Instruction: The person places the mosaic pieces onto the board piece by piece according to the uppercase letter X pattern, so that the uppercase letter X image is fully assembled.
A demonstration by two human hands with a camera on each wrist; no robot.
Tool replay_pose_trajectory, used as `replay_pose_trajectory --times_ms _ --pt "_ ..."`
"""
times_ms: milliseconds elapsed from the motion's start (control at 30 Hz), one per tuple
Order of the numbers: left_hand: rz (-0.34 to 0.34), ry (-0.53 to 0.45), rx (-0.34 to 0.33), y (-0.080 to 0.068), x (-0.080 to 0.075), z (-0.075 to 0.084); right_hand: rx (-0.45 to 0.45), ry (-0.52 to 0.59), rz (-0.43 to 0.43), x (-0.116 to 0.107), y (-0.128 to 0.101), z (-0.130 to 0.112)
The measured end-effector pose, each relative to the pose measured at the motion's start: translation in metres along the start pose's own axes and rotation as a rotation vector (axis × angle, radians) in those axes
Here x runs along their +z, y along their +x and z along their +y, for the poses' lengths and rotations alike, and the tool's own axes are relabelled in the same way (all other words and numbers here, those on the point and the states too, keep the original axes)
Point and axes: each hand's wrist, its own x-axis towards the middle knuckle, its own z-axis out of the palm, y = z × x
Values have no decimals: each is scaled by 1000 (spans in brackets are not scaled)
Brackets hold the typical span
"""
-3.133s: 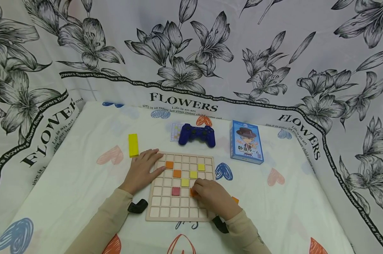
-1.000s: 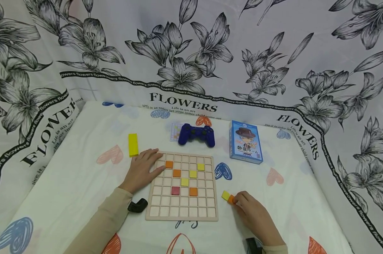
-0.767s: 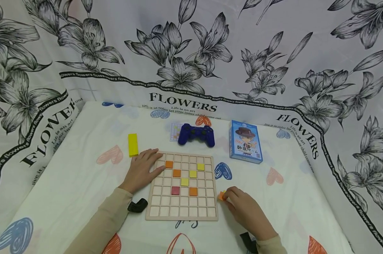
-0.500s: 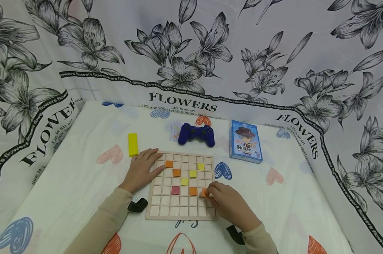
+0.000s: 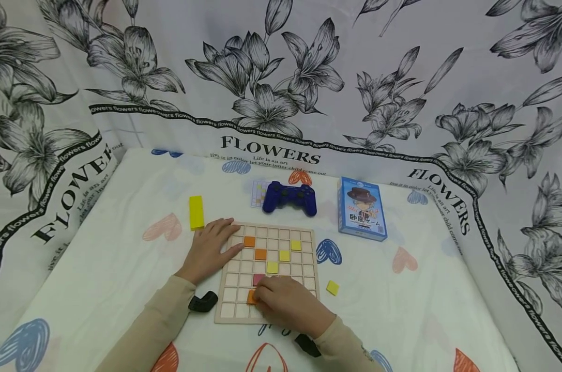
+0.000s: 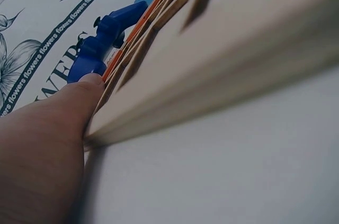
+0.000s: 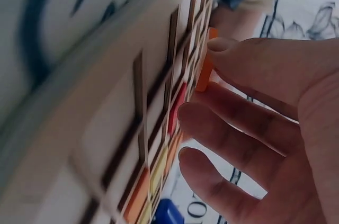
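A square wooden grid board lies on the cloth, with orange tiles, yellow tiles and one pinkish-red tile in its cells. My left hand rests on its left edge, fingers extended, the thumb over the rim in the left wrist view. Between thumb and forefinger, my right hand pinches an orange tile, tilted close over a cell just below the red tile. That hand covers the lower middle of the board. One loose yellow tile lies to the right.
Behind the board sit a dark blue game controller and a small card with a coloured grid. A blue box stands at the back right, a yellow block at the left. A flower-printed curtain surrounds the table.
After leaving one orange tile in the board, my right hand picked up another from beside the yellow tile and carried it left across the grid. My left hand has stayed put.
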Motion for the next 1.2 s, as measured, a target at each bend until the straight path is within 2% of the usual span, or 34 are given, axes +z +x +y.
replay_pose_trajectory --times_ms 233,533,1200 --pt "-2 10 -2 0 0 0 6 -45 -31 5 11 -6" --pt "-3 2 -5 0 1 0 2 -1 -107 6 19 -5" --pt "-17 4 -15 2 -3 4 -8 -40 -106 4 24 -6"
